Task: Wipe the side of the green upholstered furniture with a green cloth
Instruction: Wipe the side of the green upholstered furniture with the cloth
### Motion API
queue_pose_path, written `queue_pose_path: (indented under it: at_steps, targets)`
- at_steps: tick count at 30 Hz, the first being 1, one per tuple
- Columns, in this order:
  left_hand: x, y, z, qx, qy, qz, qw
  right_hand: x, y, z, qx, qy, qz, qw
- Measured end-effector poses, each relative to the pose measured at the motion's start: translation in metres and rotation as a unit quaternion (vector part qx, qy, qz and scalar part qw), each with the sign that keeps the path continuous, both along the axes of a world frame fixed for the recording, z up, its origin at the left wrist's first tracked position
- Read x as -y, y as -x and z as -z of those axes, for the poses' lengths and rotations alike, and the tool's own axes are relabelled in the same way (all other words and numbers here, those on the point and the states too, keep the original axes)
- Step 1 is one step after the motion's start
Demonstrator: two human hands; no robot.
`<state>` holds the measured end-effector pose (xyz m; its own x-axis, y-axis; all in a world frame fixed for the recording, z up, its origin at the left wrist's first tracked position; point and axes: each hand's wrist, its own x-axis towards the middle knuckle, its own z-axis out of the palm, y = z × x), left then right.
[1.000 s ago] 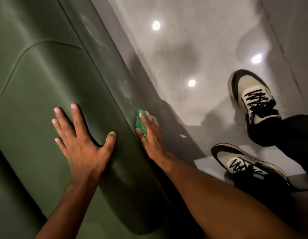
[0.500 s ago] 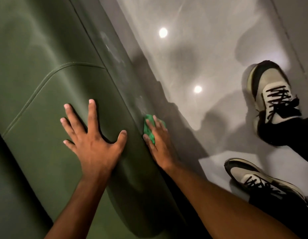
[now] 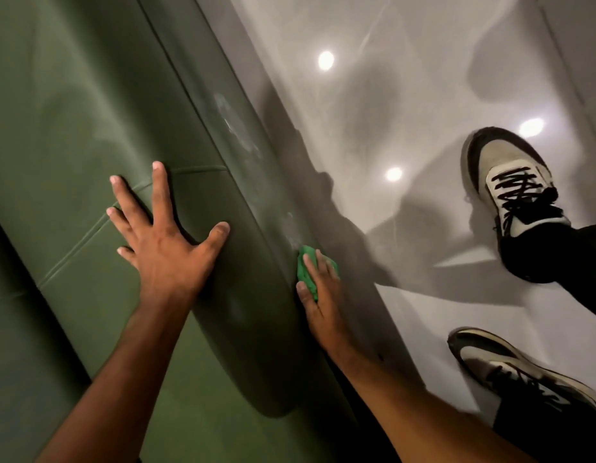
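The green upholstered furniture [image 3: 76, 121] fills the left half of the view, with a rounded padded edge and a stitched seam. My left hand [image 3: 163, 242] lies flat on the top padding, fingers spread, holding nothing. My right hand [image 3: 320, 295] presses a small bright green cloth [image 3: 305, 269] against the furniture's side panel. Most of the cloth is hidden under my fingers. Pale smudges [image 3: 240, 128] mark the side panel above the cloth.
A glossy pale floor [image 3: 390, 111] lies to the right and reflects ceiling lights. My two feet in black-and-cream sneakers [image 3: 510, 188] stand on it, close to the furniture's side, with black trouser legs [image 3: 557, 255] above them.
The view has shifted along the furniture. My left hand now rests across the stitched seam. My right hand stays pressed on the cloth against the side panel, just below the smudges.
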<state>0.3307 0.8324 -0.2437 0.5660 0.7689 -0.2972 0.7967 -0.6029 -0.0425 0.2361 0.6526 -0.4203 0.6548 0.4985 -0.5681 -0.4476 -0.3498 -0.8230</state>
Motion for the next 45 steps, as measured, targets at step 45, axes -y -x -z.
queue_pose_path:
  at_steps: [45]
  targets:
    - [-0.086,-0.095,0.010,0.030,-0.048,-0.045,0.997,-0.072,-0.081,0.024,-0.047,-0.032,-0.001,0.998]
